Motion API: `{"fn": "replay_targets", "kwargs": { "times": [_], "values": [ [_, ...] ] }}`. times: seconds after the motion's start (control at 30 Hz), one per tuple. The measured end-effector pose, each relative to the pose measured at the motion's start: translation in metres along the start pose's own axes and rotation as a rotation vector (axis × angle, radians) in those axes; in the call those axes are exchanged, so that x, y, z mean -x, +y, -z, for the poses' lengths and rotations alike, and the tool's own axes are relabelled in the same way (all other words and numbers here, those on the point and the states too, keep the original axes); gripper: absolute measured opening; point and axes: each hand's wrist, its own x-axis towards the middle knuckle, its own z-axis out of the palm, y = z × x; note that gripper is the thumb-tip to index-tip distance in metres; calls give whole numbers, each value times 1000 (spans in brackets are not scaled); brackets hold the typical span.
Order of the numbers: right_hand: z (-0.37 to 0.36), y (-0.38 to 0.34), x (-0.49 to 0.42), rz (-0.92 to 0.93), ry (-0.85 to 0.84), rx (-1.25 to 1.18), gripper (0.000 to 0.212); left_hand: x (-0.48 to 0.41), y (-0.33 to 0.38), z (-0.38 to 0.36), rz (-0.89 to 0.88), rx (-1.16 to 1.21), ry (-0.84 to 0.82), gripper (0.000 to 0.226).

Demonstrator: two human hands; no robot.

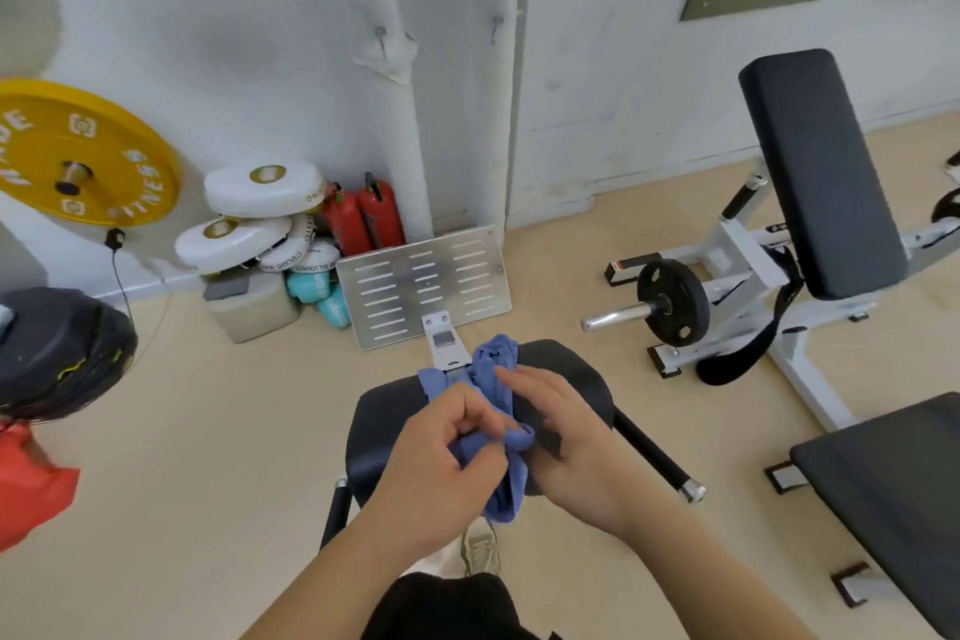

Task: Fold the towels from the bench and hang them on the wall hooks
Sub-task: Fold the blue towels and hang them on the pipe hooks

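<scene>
From the head camera, a blue soft cloth towel (pixel 496 359) lies all bunched up on a black padded table (pixel 384 421) right in front of the person. The left hand (pixel 436 468) has its fingers (pixel 470 411) and thumb curled tight, pinching a fold of the towel near its middle. The right hand (pixel 571 437) is just beside it, with its fingers (pixel 519 379) straight and loose, lying on the right side of the towel and gripping nothing. The far end of the towel sits at the far edge of the table, near a shiny silver metal plate with slots (pixel 426 283). The near end hangs down over the near edge, between the two wrists. To the left of the table there is bare tan floor (pixel 234 431). To the right, a black bar with a silver tip (pixel 654 457) sticks out from the table. Past that are another black padded bench (pixel 883 478) and a white metal weight machine (pixel 737 255).
</scene>
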Motion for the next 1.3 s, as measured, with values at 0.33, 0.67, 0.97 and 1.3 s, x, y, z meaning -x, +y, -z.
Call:
{"fn": "replay_targets", "kwargs": {
  "times": [0.33,0.67,0.97,1.3],
  "values": [
    [68,-30,-81,32,14,-90,35,-105,29,42,-114,-99,143,39],
    [126,-27,-154,-72,-320,198,21,-118,46,83,-90,-105,610,25],
    [150,-33,-190,11,-188,171,10,-95,15,136,112,-271,889,12],
    [163,-138,-210,181,291,-237,22,-114,62,190,12,-73,949,14]
  ]
}}
